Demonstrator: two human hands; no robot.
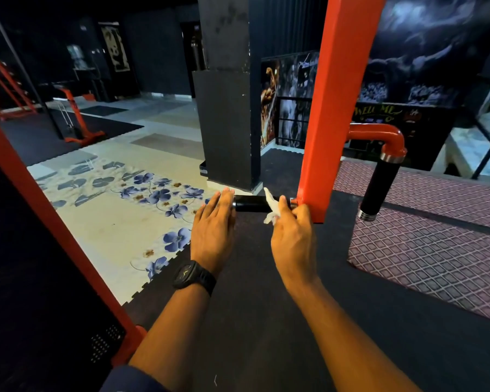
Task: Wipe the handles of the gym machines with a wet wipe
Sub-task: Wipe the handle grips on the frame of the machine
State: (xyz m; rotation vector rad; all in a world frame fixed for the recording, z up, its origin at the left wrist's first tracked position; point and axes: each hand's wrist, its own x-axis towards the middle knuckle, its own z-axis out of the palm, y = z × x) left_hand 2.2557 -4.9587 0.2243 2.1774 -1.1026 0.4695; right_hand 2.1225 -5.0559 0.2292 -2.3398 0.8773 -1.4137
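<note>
Wall (425, 120) "WELL ME"; wipe (270, 205) on handle (249, 204)

A dim gym hall: light pools on the pale floor tiles (102, 227) and glints off the orange post (337, 108); far walls fall dark, and the wide lens bows straight edges.

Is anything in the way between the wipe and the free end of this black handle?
Only the left hand, flat with straight fingers at the free end of the short black horizontal handle. The crumpled white wet wipe in the right hand is on the handle; the stretch between is bare.
</note>
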